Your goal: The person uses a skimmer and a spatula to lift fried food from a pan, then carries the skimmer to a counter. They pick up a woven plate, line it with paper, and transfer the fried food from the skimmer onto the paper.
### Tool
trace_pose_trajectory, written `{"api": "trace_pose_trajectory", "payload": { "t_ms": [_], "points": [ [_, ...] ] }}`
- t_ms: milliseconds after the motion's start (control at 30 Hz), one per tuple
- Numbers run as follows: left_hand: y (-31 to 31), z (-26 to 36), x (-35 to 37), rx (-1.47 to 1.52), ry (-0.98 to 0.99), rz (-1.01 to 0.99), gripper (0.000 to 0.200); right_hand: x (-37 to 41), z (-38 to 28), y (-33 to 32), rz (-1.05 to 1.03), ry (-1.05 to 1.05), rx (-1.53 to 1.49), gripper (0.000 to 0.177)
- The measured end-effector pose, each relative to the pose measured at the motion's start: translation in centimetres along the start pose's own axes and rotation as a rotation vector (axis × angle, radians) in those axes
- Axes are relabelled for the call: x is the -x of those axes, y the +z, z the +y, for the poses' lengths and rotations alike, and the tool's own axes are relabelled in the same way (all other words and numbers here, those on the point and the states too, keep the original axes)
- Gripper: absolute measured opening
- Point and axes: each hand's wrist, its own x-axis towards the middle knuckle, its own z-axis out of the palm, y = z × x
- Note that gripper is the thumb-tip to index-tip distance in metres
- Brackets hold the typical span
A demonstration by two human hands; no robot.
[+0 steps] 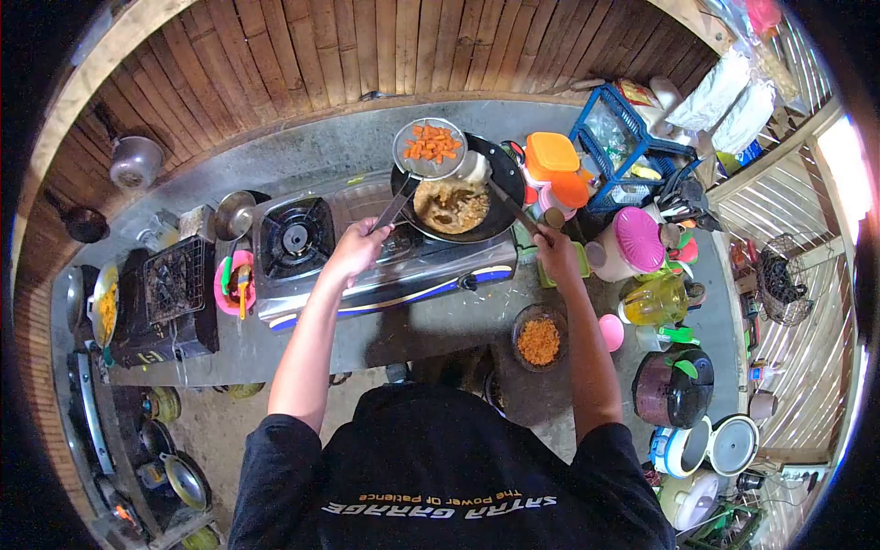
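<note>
My left hand (360, 249) is closed around the handle of a round wire strainer (403, 154). Small orange chunks (433, 144) that look like diced carrot lie in the strainer, which is over the far left rim of the wok. Foamy brown liquid (451, 207) covers the bottom of the dark wok (504, 202) on the stove's right burner. In my right hand (555, 252) is the dark handle of a spatula (513, 207); its pale head is at the wok's far side, close to the strainer.
The stove's left burner (295, 238) holds no pot. A bowl of shredded orange food (539, 341) stands near my right forearm. Orange and pink containers (550, 158) crowd the wok's right side. A pink tray (223, 284) with utensils sits left of the stove (385, 286).
</note>
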Motion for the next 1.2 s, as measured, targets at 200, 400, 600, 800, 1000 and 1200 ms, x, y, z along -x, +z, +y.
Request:
{"api": "trace_pose_trajectory", "payload": {
  "t_ms": [200,400,600,800,1000,1200],
  "points": [
    [0.1,0.0,0.2,0.014,0.008,-0.008,0.016,-2.6,-0.1,2.2,-0.138,0.095,0.046,0.037],
    [0.3,-0.4,0.7,-0.076,0.022,0.031,0.016,-0.1,0.1,3.0,-0.185,0.170,-0.186,0.036],
    [0.4,0.2,1.8,0.042,0.062,0.040,0.015,4.1,-5.5,0.4,0.018,-0.086,0.287,0.042],
    [2.0,-1.5,1.4,0.020,0.073,0.107,0.016,6.2,-5.0,1.9,0.028,-0.115,0.321,0.042],
    [2.8,-3.6,1.6,0.100,-0.036,0.092,0.013,6.8,-4.5,3.3,0.072,-0.096,0.218,0.045],
    [4.2,-2.8,3.0,0.131,-0.026,0.094,0.011,7.2,-6.7,2.5,0.171,-0.174,0.380,0.046]
  ]
}}
